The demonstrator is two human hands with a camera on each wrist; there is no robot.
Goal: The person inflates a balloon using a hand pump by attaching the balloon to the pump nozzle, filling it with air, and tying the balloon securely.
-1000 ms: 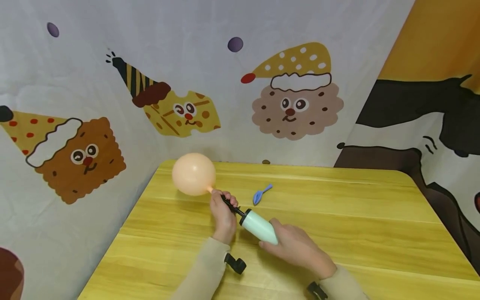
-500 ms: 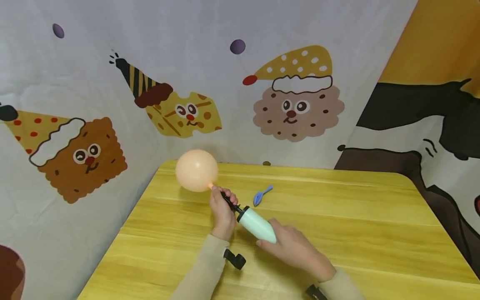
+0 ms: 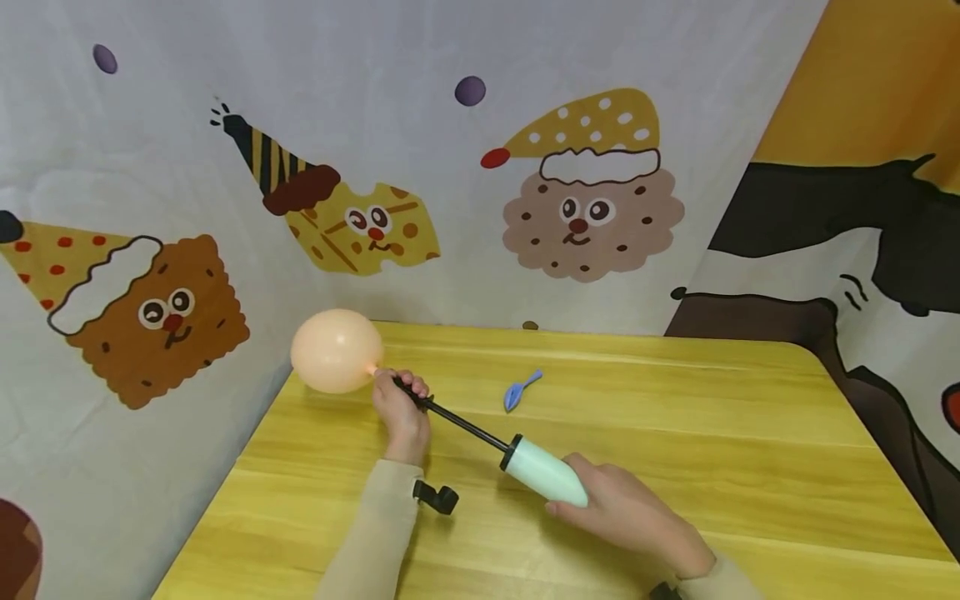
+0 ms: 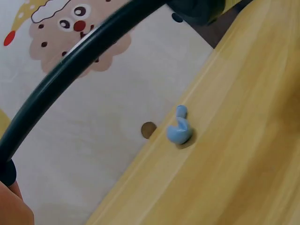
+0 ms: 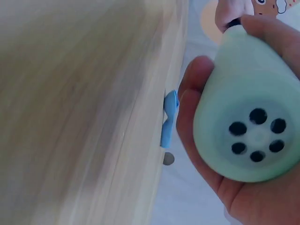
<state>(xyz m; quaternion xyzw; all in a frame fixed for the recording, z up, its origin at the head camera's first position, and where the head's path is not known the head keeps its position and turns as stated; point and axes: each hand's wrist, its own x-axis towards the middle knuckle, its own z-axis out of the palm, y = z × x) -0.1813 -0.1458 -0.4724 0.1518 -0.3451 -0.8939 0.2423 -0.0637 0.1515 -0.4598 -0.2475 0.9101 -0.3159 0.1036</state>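
My right hand (image 3: 626,508) grips the mint-green barrel of a balloon hand pump (image 3: 546,471), its fingers wrapped round it in the right wrist view, where the holed end of the pump (image 5: 258,136) faces the camera. A long black rod runs out of the barrel to the black nozzle end, which my left hand (image 3: 402,412) grips. On that nozzle sits a round, inflated peach balloon (image 3: 337,350), held out over the table's far left corner. A flat blue balloon (image 3: 521,392) lies on the table beyond the rod; the left wrist view shows this blue balloon (image 4: 180,130) too.
The yellow wood-grain table (image 3: 712,433) extends to the right of both hands. Behind it hangs a pale cloth (image 3: 450,42) printed with cartoon biscuits and cheese. Black camera mounts (image 3: 437,497) sit on the wrists.
Both hands have drawn apart, the left hand moving left with the peach balloon and the right hand moving right and down. Much more of the pump's black rod shows. The blue balloon stays put.
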